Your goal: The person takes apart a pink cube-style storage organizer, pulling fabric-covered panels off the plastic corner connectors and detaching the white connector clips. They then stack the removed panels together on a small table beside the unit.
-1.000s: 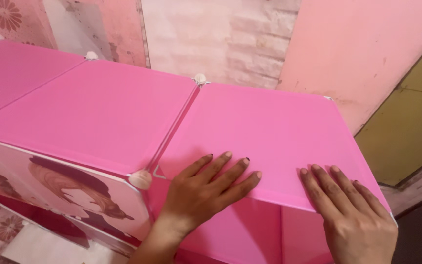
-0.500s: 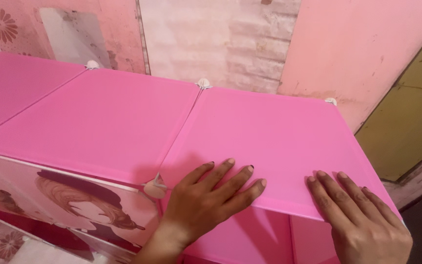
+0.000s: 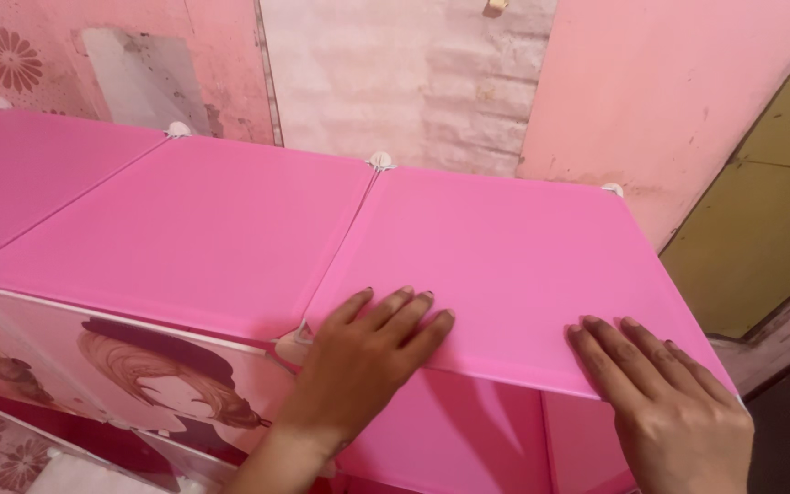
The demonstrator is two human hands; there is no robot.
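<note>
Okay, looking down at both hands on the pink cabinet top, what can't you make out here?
Head view only:
- Front connector at the panel joint: partly covered by the left hand.
- Right front corner of the top panel: under the right hand.
- Open compartment below: cut off by the bottom edge.
- Printed door: lower part out of frame.

Your one head camera looks steeply down from close above the cabinet's pink top panel (image 3: 514,265), facing the back wall (image 3: 395,73) beyond its rear edge.
</note>
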